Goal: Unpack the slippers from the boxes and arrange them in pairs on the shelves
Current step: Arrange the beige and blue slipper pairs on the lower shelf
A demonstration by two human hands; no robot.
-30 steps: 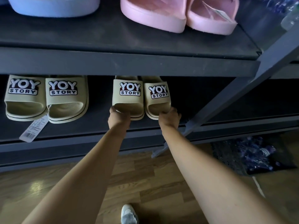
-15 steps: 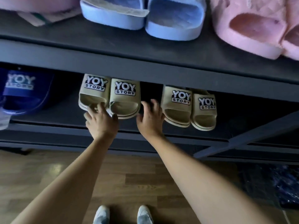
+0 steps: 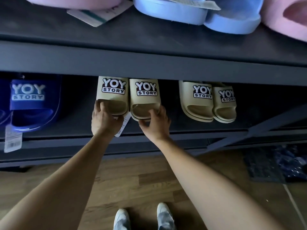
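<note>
A pair of beige slippers with "YOY STORY" patches sits on the lower dark shelf. My left hand grips the toe end of the left beige slipper. My right hand grips the toe of the right beige slipper, thumb under its sole. A white price tag hangs between my hands. A second beige pair stands to the right on the same shelf, untouched. A dark blue slipper with a hanging tag lies at the left.
The upper shelf overhangs the lower one and carries light blue slippers, pink slippers and a paper tag. A diagonal metal brace crosses at right. Below lie wooden floor, my shoes and a dark patterned bag.
My hands left the right-hand beige pair, moved left to the other beige pair and now hold its toe ends. The view shifted left, bringing the blue slipper into sight.
</note>
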